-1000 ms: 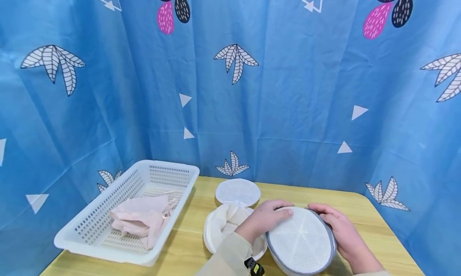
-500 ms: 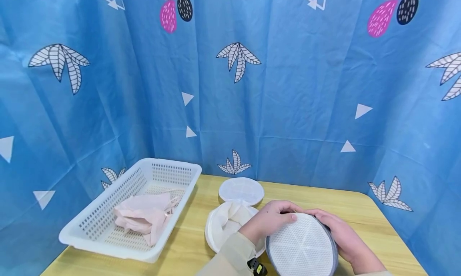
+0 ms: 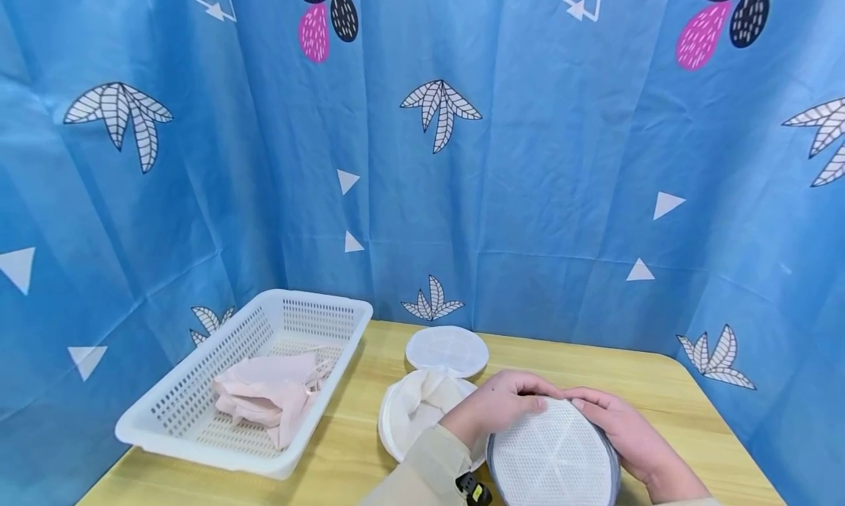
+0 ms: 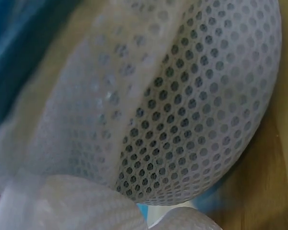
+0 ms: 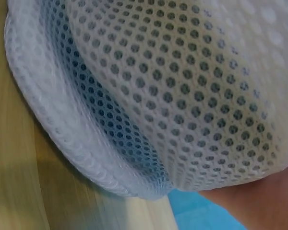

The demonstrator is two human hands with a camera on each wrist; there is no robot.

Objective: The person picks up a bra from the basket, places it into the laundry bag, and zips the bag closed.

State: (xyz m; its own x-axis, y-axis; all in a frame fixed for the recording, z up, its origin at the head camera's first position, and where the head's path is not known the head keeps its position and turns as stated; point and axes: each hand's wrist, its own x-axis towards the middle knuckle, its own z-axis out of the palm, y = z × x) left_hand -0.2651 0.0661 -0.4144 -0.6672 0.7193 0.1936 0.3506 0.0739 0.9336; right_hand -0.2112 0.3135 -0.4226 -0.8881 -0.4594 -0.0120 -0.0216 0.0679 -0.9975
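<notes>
A round white mesh laundry bag (image 3: 554,458) with a grey rim is in both hands at the front right of the head view. My left hand (image 3: 495,407) grips its far left rim, thumb on the mesh top. At the far right rim my right hand (image 3: 623,433) grips the edge, its fingertips close to the left hand's. White honeycomb mesh (image 4: 197,100) fills most of the left wrist view. In the right wrist view, folded mesh (image 5: 182,72) hides most of the hand. Whatever the bag contains cannot be seen.
Beside the left forearm lies a second white mesh bag (image 3: 398,425), its round lid (image 3: 447,350) flipped back. A white plastic basket (image 3: 148,425) at left holds a pale pink cloth item (image 3: 271,389). Blue curtain (image 3: 541,198) borders the wooden table (image 3: 634,370).
My hands have come together at the bag's far rim, where they were apart a second ago. The bag has shifted slightly toward me. The head view has turned a little left.
</notes>
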